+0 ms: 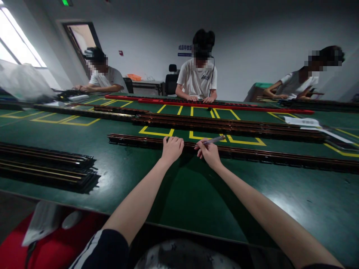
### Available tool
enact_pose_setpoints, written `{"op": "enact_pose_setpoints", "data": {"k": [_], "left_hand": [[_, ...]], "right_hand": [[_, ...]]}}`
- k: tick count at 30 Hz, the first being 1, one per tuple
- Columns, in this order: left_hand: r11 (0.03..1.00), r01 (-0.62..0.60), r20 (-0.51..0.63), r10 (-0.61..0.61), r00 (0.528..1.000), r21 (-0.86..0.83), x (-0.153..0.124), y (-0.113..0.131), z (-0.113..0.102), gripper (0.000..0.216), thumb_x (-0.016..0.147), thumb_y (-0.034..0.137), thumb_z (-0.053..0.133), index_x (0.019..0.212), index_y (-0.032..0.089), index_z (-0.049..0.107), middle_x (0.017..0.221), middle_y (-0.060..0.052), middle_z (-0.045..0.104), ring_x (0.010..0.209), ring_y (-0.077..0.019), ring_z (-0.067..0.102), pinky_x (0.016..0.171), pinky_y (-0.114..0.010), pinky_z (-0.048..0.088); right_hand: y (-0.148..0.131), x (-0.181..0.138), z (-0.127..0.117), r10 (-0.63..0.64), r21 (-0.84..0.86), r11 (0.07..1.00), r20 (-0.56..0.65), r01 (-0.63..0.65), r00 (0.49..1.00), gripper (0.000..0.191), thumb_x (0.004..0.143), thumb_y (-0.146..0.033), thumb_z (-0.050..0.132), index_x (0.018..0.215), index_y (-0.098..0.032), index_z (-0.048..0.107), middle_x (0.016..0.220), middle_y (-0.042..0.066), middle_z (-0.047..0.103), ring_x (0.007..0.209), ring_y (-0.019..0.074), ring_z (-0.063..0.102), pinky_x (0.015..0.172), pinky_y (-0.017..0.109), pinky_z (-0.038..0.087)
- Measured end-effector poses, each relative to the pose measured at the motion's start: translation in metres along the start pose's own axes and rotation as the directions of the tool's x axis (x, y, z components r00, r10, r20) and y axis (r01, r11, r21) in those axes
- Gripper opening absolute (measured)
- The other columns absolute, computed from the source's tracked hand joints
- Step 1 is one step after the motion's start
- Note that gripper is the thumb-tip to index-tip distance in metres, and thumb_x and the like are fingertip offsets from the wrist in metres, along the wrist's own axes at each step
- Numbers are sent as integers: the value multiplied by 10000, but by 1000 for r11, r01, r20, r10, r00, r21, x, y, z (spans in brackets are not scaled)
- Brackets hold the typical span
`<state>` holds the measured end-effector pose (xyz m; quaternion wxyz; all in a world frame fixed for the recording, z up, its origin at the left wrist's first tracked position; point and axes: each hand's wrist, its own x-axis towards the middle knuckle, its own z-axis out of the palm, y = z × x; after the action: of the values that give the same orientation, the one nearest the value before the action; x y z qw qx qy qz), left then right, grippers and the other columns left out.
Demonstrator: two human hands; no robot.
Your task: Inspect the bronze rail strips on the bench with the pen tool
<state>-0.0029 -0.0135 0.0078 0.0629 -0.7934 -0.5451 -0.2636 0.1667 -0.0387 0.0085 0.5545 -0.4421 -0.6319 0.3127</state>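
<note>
A long, thin, dark rail with copper-coloured strips [269, 156] lies crosswise on the green table in front of me. My left hand [173, 149] rests over it left of centre, fingers curled down across its far edge. Just to the right, my right hand [208, 154] is closed around a slim grey pen [215, 140]. Its tip points down and left at the rail, and whether it touches is too small to tell. The fingers of my left hand partly hide the rail.
Behind it lies a bundle of similar rails [230, 125]. More dark rails [45, 168] are stacked at the left. Across the table a person [198, 80] works at a red tray [252, 108]; two others sit left and right. White paper [301, 121] lies at the right.
</note>
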Motion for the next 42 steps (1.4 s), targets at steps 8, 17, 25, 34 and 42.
{"op": "enact_pose_setpoints", "data": {"k": [8, 17, 25, 34, 42], "left_hand": [[999, -48, 36, 47, 998, 25, 1, 1, -1, 439, 979, 315, 244, 1062, 197, 658, 1087, -88, 684, 1033, -237, 590, 991, -447, 337], [999, 3, 42, -4, 999, 32, 7, 3, -1, 458, 983, 327, 221, 959, 187, 657, 1015, -98, 689, 981, -232, 598, 956, -447, 349], [999, 29, 21, -30, 999, 40, 9, 2, 0, 452, 981, 326, 230, 933, 184, 657, 1003, -102, 696, 974, -233, 606, 963, -445, 344], [999, 49, 40, -48, 998, -4, 10, -5, -2, 423, 972, 316, 249, 930, 203, 654, 1023, -96, 698, 997, -242, 611, 1003, -480, 329], [999, 49, 56, -48, 997, -16, 9, -6, -6, 400, 962, 293, 264, 945, 187, 650, 1040, -107, 694, 1004, -239, 613, 1032, -498, 309]], "right_hand": [[-1, -1, 0, -11, -28, 1000, -56, 9, 998, 474, 792, -642, 529, 773, -168, 544, 654, 32, 629, 412, 95, 542, 343, 206, 429], [0, -2, -2, -9, -35, 999, -106, 5, 994, 514, 780, -672, 520, 782, -159, 557, 655, 41, 630, 414, 97, 544, 344, 207, 428], [3, -1, -3, -1, -39, 999, -116, -4, 993, 496, 792, -659, 511, 778, -165, 543, 641, 34, 633, 394, 98, 533, 342, 211, 421], [-1, -1, -2, -5, -32, 999, -93, 2, 996, 486, 775, -658, 537, 762, -173, 545, 645, 33, 628, 411, 100, 538, 363, 221, 435], [5, 6, -10, 55, 54, 997, -26, -54, 998, 458, 783, -627, 553, 759, -171, 517, 627, 8, 615, 413, 97, 572, 332, 181, 405]]}}
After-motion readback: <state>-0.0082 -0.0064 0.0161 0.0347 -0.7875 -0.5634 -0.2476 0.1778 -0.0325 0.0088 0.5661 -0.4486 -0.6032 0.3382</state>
